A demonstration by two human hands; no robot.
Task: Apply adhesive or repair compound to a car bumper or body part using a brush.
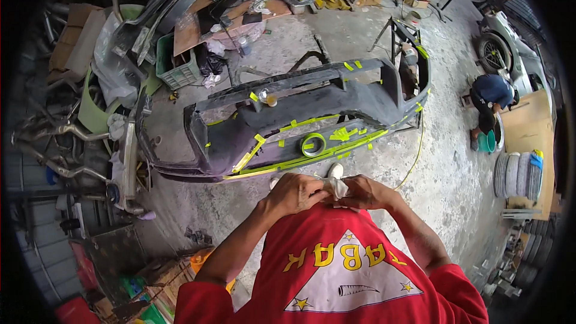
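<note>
Near the middle of the head view's lower half, just beyond the red shirt (288, 237), a crumpled white wad (337, 188) was held two-handed. The left hand (297, 194) pinched it between thumb and curled fingers; the right hand (368, 192) closed bent fingers on the other side, their tips partly hidden. A hard outward pull might have torn it, if it was thin; a slackened pinch might have dropped it on the concrete floor (450, 168). Leaning forward could have jolted the grey bumper (318, 107) just beyond. Counted: two hands, one wad, one bumper, two pale shoes (335, 171), one bent-over co-worker (492, 93) and one green tub (487, 141) at the right; the yellow-green tape strips (342, 134) were too many to count surely.
</note>
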